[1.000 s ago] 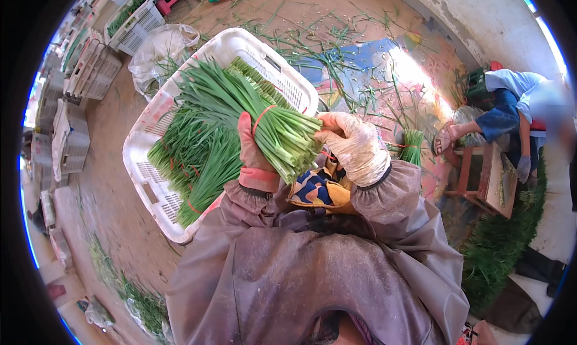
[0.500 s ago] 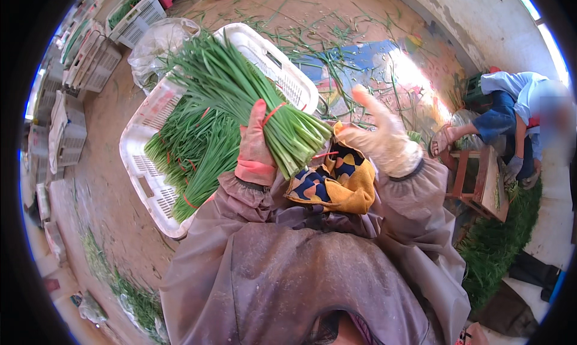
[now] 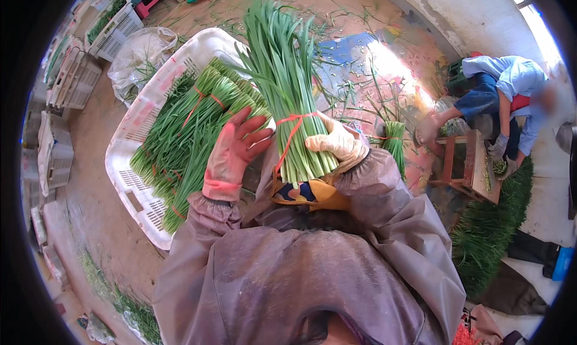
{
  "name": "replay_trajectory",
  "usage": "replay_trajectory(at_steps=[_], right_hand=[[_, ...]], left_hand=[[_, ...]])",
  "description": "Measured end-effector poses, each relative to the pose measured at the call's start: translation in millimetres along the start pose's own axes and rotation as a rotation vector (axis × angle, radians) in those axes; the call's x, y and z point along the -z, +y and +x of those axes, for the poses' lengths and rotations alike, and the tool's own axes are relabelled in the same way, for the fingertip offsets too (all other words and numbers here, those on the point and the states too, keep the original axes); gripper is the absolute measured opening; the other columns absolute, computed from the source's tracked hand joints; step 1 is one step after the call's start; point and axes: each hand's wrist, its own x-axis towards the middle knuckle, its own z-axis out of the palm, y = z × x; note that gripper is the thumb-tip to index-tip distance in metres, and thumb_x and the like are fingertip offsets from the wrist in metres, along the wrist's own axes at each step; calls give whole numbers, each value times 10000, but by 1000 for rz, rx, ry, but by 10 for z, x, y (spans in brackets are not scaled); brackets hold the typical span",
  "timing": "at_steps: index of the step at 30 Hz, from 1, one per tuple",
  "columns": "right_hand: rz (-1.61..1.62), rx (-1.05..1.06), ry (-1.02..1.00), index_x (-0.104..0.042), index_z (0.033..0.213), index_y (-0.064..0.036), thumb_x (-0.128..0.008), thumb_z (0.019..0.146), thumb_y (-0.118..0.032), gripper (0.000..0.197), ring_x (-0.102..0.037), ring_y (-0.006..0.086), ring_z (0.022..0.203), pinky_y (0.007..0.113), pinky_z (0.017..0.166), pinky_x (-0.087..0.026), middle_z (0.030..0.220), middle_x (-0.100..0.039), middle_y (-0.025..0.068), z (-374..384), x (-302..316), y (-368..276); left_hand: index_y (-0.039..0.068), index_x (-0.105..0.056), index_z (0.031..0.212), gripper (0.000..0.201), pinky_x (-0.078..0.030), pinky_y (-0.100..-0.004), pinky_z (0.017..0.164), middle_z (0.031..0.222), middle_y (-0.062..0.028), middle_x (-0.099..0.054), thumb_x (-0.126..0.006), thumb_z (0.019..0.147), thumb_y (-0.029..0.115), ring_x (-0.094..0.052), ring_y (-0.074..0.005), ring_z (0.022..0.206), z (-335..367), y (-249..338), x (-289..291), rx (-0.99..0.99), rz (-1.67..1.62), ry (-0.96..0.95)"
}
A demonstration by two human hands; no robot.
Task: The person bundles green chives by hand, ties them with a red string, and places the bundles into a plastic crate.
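Bundle in hand: a bundle of green chives (image 3: 288,86), tied with a red band (image 3: 293,121), is being held upright just above the lap, its cut white ends pointing to 6 o'clock and its tips fanning toward 12 o'clock.
Right hand: the right hand (image 3: 336,143), in a pale glove, is being closed around the bundle's lower stalks from the 3 o'clock side, near the band.
Left hand: the left hand (image 3: 235,149), in a pink glove, is being held open with fingers spread, at 9 o'clock of the bundle; whether it is touching the stalks cannot be told.
Crate: a white plastic crate (image 3: 135,195) is lying on the floor at 10 o'clock of the hands, and tied chive bundles (image 3: 186,134) are being kept in it side by side.
Cloth: a yellow patterned cloth (image 3: 312,192) is being pressed under the bundle's cut ends.
Surroundings: loose green leaves (image 3: 354,86) are lying scattered on the floor at 1 o'clock; another person (image 3: 499,92) is sitting at 3 o'clock beside a small wooden stool (image 3: 469,167); stacked white crates (image 3: 66,80) are standing at 10 o'clock.
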Motion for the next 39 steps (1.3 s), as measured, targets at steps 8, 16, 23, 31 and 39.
replay_trajectory(at_steps=[8,16,23,31,39], right_hand=[[296,-86,-153,-505,1265,-15,-773,765,-326,647,-670,262,925,395,786,-575,1088,-643,148,-79,-152,123],[-817,209,331,-568,1229,31,-635,893,-204,416,-578,172,1063,283,908,-450,1151,-625,119,-321,-258,-134],[-1365,1192,400,-560,1232,18,-609,888,-342,501,-531,334,1159,457,1039,-354,1215,-589,184,-403,-677,-154],[-1020,1195,277,-585,1141,75,-485,969,-195,336,-579,282,1085,375,968,-423,1170,-609,201,-86,-624,-18],[-939,874,517,-590,1202,-5,-680,811,26,402,-593,185,1025,299,863,-496,1232,-572,118,-471,-360,74]], left_hand=[[42,-324,1444,915,-356,-488,1085,1443,-170,-403,-521,826,687,-435,-340,1294,190,-539,-74,62,-341,-372],[11,-471,1329,787,-410,-536,1037,1262,-208,-562,-508,862,643,-547,-368,1160,309,-511,-228,261,-708,-92],[20,-530,1272,625,-495,-463,950,1198,-158,-611,-554,906,527,-605,-284,1070,352,-572,-204,216,-714,-5],[27,-565,1237,664,-422,-523,1018,1235,-196,-594,-441,920,597,-562,-372,1143,223,-423,-376,167,-883,-206],[71,-468,1349,704,-349,-582,1057,1364,-223,-481,-393,921,626,-474,-422,1237,219,-360,-245,35,-797,-194]])
